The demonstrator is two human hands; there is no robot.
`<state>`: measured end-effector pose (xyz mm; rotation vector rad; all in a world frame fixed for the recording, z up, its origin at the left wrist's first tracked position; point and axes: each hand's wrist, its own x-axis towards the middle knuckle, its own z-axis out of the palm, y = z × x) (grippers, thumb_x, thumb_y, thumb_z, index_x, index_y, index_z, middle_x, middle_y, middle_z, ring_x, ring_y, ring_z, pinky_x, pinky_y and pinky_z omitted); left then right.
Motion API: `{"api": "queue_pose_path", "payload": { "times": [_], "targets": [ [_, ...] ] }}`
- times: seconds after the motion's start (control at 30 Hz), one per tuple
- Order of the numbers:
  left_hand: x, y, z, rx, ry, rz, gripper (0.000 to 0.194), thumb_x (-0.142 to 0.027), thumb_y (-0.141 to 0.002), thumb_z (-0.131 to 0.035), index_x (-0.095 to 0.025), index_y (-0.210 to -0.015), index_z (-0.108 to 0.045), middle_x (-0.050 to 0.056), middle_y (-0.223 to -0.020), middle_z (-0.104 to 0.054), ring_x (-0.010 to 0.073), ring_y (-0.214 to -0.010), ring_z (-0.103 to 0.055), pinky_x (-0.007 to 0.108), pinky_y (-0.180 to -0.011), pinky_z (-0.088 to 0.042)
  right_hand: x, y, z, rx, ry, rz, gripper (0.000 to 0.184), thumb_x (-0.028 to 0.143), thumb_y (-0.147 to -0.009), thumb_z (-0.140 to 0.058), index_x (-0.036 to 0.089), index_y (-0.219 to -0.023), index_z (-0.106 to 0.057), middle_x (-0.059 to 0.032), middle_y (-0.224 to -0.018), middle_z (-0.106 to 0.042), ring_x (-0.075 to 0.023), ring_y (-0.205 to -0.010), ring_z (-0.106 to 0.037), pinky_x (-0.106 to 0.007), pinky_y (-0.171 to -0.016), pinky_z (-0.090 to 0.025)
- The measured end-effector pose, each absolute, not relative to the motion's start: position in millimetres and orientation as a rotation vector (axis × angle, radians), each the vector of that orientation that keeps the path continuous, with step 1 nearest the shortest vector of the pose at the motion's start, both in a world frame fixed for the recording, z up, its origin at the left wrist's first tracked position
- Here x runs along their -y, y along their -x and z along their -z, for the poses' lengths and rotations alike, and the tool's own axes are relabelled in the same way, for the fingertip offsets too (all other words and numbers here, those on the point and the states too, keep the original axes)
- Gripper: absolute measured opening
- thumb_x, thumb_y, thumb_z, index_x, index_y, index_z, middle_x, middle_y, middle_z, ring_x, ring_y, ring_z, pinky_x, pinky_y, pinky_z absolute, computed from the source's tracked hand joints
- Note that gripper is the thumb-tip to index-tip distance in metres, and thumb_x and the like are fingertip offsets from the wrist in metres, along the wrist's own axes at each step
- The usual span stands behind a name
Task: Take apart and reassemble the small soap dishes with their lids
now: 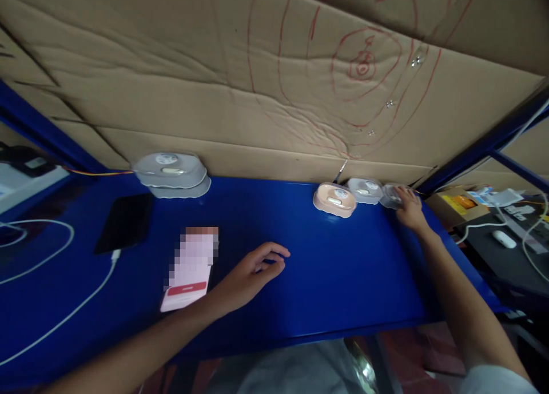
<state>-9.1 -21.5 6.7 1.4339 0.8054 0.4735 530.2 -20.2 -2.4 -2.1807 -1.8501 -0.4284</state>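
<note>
My left hand (251,274) rests on the blue table (326,279) near its middle, fingers loosely curled and apart, holding nothing. Just left of it lies a phone with a pink screen (191,271). My right hand (409,208) reaches to the far right back of the table, fingers spread onto a clear plastic case (391,195). Beside that case sit another clear case (364,189) and a pink one (335,199), each with a small white item inside.
A stack of clear cases (172,174) stands at the back left. A dark phone (125,221) lies face down with a white cable (81,302) plugged in. A cardboard wall (257,74) with red scribbles backs the table. A cluttered neighbouring desk (506,234) sits to the right.
</note>
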Motion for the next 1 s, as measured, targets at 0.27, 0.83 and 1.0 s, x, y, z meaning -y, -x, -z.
{"api": "queue_pose_path", "payload": {
  "times": [0.27, 0.83, 1.0],
  "targets": [
    [28, 11, -8, -0.785, -1.666, -0.602, 0.022, -0.042, -0.102, -0.058, -0.028, -0.115, -0.068, 0.008, -0.133, -0.063, 0.0257, -0.119, -0.063, 0.038, -0.1, -0.05, -12, -354, -8, 2.182, 1.614, 0.142, 0.052, 0.032, -0.106, -0.04, 0.024, -0.157, -0.044, -0.0136, -0.163, -0.048, -0.0312, -0.154, -0.039, -0.063, -0.125, -0.028],
    [44, 15, 3, -0.724, -2.279, -0.498, 0.107, -0.055, -0.072, -0.091, -0.036, -0.16, -0.034, 0.018, -0.174, -0.015, 0.0498, -0.157, -0.023, 0.071, -0.122, -0.029, 45, -274, -4, 2.29, 1.157, -0.377, 0.053, 0.049, -0.1, -0.065, 0.027, -0.147, -0.057, -0.0129, -0.145, -0.063, -0.0281, -0.139, -0.056, -0.052, -0.117, -0.047],
    [39, 12, 0, -0.736, -2.446, -0.447, 0.065, -0.03, -0.085, -0.082, -0.032, -0.145, -0.056, 0.015, -0.17, -0.032, 0.0444, -0.156, -0.028, 0.068, -0.123, -0.027, 7, -287, 10, 2.211, 1.381, -0.268, 0.047, 0.048, -0.109, -0.046, 0.028, -0.15, -0.055, -0.0127, -0.154, -0.057, -0.0288, -0.146, -0.051, -0.057, -0.121, -0.041]
  ]
}}
